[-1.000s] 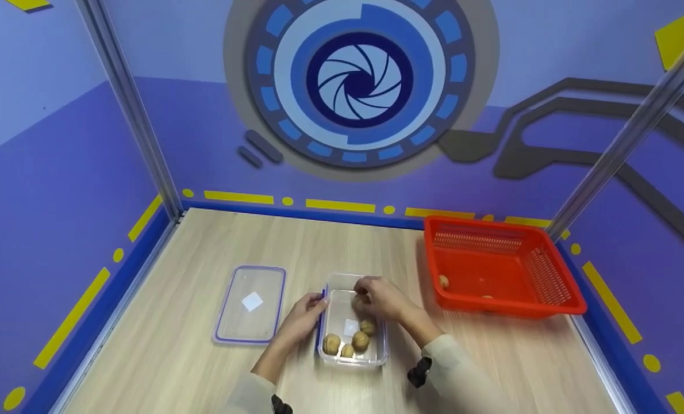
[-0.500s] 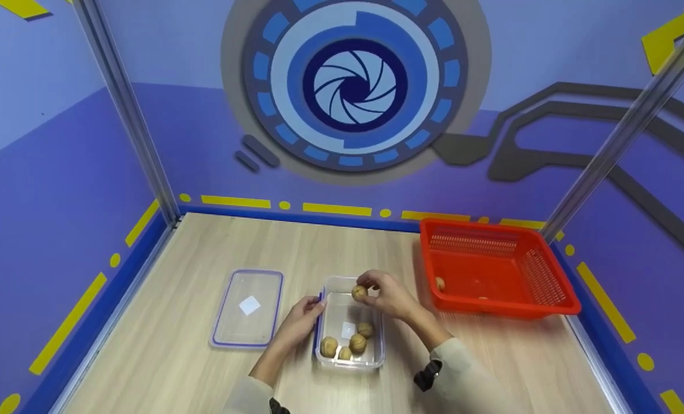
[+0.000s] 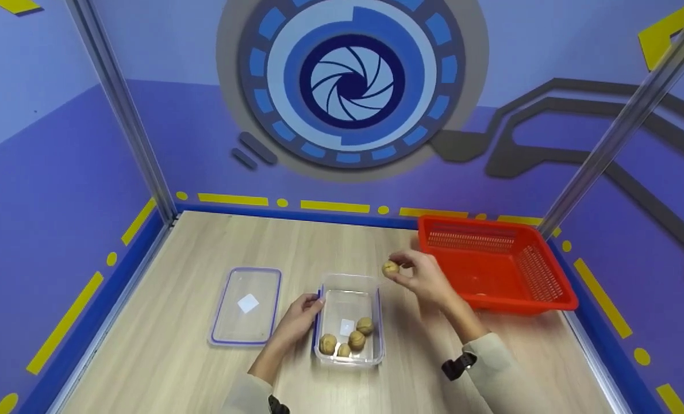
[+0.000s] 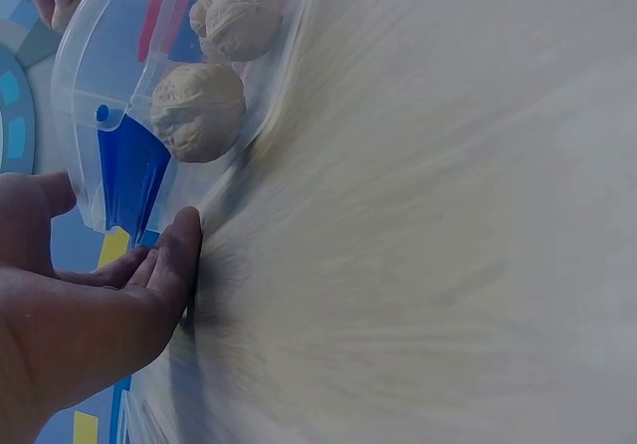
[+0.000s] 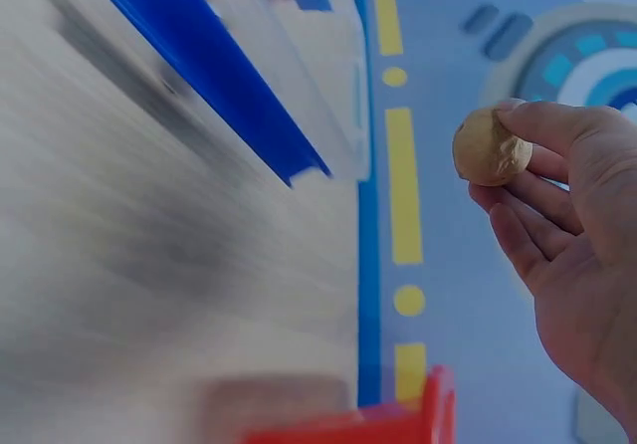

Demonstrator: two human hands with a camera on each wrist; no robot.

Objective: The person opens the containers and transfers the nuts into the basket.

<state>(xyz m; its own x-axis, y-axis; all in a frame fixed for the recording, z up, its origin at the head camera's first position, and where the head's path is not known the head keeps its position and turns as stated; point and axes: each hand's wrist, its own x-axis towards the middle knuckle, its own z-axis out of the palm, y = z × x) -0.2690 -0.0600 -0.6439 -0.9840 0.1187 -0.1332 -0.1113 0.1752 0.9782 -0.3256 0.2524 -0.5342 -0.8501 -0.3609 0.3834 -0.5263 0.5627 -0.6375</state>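
A walnut (image 3: pixel 390 268) is pinched between the thumb and fingertips of my right hand (image 3: pixel 425 279), which is raised between the clear plastic food container and the red basket. The right wrist view shows the same walnut (image 5: pixel 492 147) at the fingertips. My left hand (image 3: pixel 297 319) grips the left side of the food container (image 3: pixel 350 282), thumb at its rim and fingers along the outside by the blue clip (image 4: pixel 131 170). Several walnuts lie at the container's near end, one (image 3: pixel 327 344) in its left corner and another (image 3: pixel 364 326) by the right wall.
A clear lid (image 3: pixel 247 325) with a blue-purple seal lies flat left of the container. At the back right stands the red plastic basket (image 3: pixel 494 302), its near left part hidden by my right hand. Blue-purple walls (image 3: pixel 319 178) enclose the wooden table (image 3: pixel 215 241).
My right hand has lifted a walnut from inside the container and carried it up and right, past the rim toward the basket. My left hand has stayed on the container.
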